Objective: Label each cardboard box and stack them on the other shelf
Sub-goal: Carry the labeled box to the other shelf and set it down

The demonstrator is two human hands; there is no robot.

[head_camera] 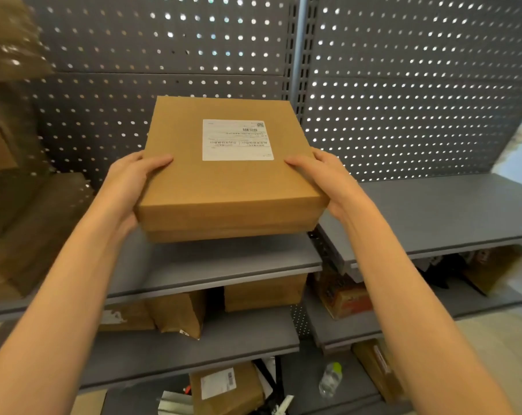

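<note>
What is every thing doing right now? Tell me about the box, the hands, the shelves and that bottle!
Flat brown cardboard box: closed, white label stuck on top, held up in both hands.
Left hand: grips the box's left side, thumb on top.
Right hand: grips the box's right side, thumb on top.
Grey metal shelf on the right: bare where visible.
Small clear plastic bottle with green cap: lying tilted on a low shelf, capped.

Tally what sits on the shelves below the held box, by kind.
Plain brown boxes: 2
Box with a white label: 1
Red-printed carton: 1
Clear bottle with green cap: 1
Total: 5, leaving out blurred shapes at the edges.
</note>
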